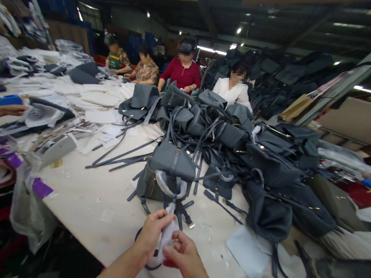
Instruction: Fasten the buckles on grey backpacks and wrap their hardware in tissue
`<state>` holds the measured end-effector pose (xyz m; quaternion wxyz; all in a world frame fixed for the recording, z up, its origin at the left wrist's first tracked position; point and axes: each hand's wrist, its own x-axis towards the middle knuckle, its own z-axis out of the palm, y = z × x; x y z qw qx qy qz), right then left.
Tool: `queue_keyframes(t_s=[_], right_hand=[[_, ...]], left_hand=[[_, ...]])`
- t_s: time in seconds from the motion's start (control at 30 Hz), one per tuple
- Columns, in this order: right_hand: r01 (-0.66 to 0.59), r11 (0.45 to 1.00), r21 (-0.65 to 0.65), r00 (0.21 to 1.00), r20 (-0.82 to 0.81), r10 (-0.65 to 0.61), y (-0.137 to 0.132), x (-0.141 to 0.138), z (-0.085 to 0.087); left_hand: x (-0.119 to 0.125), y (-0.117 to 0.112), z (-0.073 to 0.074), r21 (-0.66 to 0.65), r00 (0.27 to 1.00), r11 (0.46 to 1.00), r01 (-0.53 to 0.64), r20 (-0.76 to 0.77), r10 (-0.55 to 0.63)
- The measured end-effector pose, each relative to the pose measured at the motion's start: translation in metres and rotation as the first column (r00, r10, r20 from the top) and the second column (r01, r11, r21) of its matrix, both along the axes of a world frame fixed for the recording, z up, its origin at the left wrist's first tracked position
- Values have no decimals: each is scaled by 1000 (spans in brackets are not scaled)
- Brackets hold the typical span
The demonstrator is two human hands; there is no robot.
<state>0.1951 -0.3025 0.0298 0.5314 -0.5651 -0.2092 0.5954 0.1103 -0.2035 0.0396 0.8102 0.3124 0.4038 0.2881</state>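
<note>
Head view: white strip (167, 236) pinched higher up by left fingers (164, 220); lower down by right fingers (171, 254)

No text, label, brand, number or sign can be read. At the upper left of the frame, a co-worker's green apron (115, 61) bears a small pale mark on the chest, too small and blurred to make out. Whether the white sheets (107, 134) at the left of centre carry print cannot be told.
</note>
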Motion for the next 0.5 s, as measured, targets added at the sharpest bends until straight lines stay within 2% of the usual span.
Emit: queue_keyframes(t_s=[0.13, 0.2, 0.27, 0.33, 0.4, 0.5], right_hand=[[57, 998, -42, 996, 66, -54, -19, -11, -30], [152, 984, -94, 980, 146, -138, -31, -6, -40], [305, 944, -123, 930, 254, -267, -51, 15, -45], [497, 859, -123, 815, 406, -413, -85, 51, -45], [677, 729, -102, 631, 590, -504, -132, 94, -42], [842, 534, -74, 358, 817, -451, -210, 153, -36]], left_hand=[[2, -3, 6, -66, 999, 997, 34, -7, -35], [1, -2, 8, -88, 998, 995, 52, -13, -53], [0, 3, 7, -88, 997, 994, 58, -35, -62], [0, 10, -1, -63, 991, 998, -3, -130, -6], [1, 18, -11, -34, 976, 998, -50, -216, 42], [-1, 25, -27, 22, 955, 998, -63, -288, 67]])
